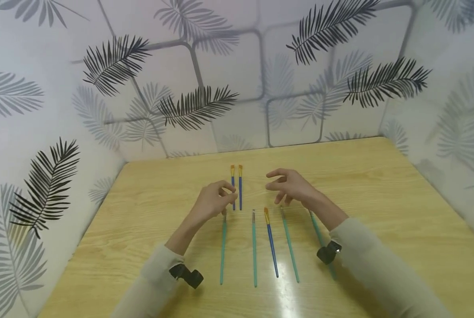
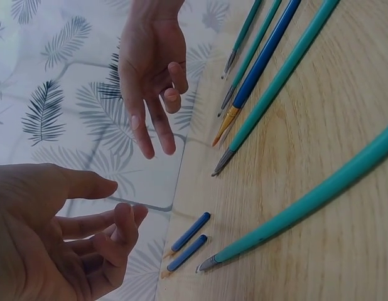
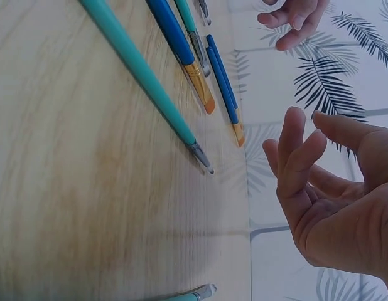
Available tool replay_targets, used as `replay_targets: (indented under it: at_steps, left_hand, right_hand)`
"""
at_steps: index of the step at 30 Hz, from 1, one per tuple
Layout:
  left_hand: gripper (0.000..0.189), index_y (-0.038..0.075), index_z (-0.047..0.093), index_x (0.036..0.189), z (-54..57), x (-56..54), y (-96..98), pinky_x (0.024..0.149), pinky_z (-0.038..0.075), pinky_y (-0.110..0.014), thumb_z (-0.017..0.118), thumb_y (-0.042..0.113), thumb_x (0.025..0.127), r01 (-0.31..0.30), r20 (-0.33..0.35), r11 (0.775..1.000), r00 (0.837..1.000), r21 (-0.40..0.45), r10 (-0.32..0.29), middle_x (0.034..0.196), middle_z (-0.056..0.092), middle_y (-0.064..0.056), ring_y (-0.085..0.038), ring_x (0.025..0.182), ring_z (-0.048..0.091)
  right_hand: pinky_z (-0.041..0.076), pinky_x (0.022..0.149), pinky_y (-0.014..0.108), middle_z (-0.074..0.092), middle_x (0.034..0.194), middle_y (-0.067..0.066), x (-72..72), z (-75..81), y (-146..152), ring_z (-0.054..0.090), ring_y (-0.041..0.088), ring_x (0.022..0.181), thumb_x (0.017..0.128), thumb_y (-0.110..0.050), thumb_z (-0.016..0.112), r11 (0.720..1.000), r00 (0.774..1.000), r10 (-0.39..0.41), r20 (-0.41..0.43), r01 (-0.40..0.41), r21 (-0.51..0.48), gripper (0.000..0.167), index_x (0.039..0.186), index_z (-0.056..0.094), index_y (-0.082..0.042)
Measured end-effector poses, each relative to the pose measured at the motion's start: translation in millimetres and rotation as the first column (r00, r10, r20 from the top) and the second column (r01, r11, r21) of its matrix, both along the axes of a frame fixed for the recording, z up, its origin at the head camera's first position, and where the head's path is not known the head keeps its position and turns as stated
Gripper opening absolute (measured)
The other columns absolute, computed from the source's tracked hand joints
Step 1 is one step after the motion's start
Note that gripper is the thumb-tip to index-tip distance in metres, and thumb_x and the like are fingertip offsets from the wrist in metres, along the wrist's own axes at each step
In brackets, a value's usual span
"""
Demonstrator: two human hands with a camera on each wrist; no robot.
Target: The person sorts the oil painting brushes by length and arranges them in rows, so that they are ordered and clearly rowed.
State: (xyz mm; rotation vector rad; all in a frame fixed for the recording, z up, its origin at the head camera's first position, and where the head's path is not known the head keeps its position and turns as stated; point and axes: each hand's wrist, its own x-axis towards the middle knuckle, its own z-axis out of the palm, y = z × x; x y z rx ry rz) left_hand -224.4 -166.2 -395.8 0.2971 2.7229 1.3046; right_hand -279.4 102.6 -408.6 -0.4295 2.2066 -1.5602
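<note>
My left hand [image 1: 214, 202] hovers over the table with loosely bent fingers and holds nothing. It partly overlaps one of two blue paintbrushes [image 1: 240, 192] lying side by side farther back, bristles away from me. Below its fingers lies a teal paintbrush [image 1: 223, 251]. Also raised and holding nothing is my right hand [image 1: 294, 186], its fingers loosely spread. Between the forearms lie a second teal brush [image 1: 254, 249], a blue brush [image 1: 272, 245] with orange bristles, and a third teal brush [image 1: 290, 249]. The right forearm and wrist camera partly hide the rightmost teal brush [image 1: 317, 229].
The brushes lie on a light wood-grain table [image 1: 400, 229]. A pale wall [image 1: 237, 119] with a feather and leaf pattern stands along its back and sides. Small black cameras [image 1: 189, 276] are strapped to both wrists.
</note>
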Motion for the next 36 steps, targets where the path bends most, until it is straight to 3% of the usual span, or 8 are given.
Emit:
replay_targets:
  at_steps: [8,13,19,27,36]
  left_hand:
    - [0.033,0.006,0.063,0.124,-2.6,9.1,-1.3,0.045,0.043,-0.024,0.063,0.027,0.098,0.029,0.027,1.000,0.999,0.005,-0.029,0.100,0.074,-0.019,-0.035,0.061,0.069]
    - [0.032,0.006,0.063,0.123,-6.8,18.7,-2.1,0.046,0.041,-0.024,0.063,0.026,0.098,0.023,0.055,1.000,0.998,0.019,-0.024,0.098,0.074,-0.018,-0.037,0.061,0.068]
    - [0.031,0.007,0.064,0.120,-12.9,28.3,2.6,0.042,0.034,-0.020,0.063,0.026,0.096,0.059,0.105,0.998,0.993,0.034,-0.062,0.094,0.073,-0.016,-0.037,0.061,0.068]
    - [0.031,0.006,0.064,0.120,-18.7,35.2,10.9,0.056,0.054,-0.034,0.066,0.024,0.094,0.081,0.138,0.995,0.987,0.049,-0.087,0.090,0.075,-0.013,-0.034,0.058,0.067]
    - [0.028,0.007,0.067,0.113,-26.7,40.1,20.8,0.056,0.053,-0.032,0.071,0.023,0.091,0.099,0.161,0.995,0.982,0.023,-0.102,0.083,0.076,-0.007,-0.026,0.055,0.066]
  right_hand:
    - [0.051,0.052,0.027,0.060,0.131,0.022,8.4,-4.2,-0.5,0.071,0.031,0.075,0.097,-0.027,0.065,0.999,1.000,0.002,0.009,-0.003,0.045,0.055,0.145,0.045,-0.009]
    - [0.048,0.049,0.026,0.061,0.129,0.024,15.4,-6.2,1.2,0.070,0.026,0.070,0.098,-0.027,0.064,0.998,0.999,0.043,0.012,-0.044,0.040,0.058,0.146,0.043,-0.005]
    - [0.046,0.049,0.025,0.062,0.128,0.025,26.6,-7.4,5.9,0.066,0.022,0.065,0.097,-0.029,0.065,0.997,0.999,0.050,0.018,-0.051,0.065,0.057,0.143,0.045,-0.002]
    - [0.042,0.045,0.025,0.065,0.123,0.023,38.2,-9.6,5.6,0.065,0.022,0.061,0.095,-0.027,0.066,0.995,0.997,0.042,0.060,-0.047,0.092,0.052,0.139,0.050,-0.004]
    - [0.038,0.041,0.022,0.071,0.113,0.019,48.1,-13.5,0.4,0.059,0.018,0.051,0.093,-0.025,0.070,0.995,0.996,0.025,0.080,-0.033,0.098,0.046,0.131,0.056,-0.003]
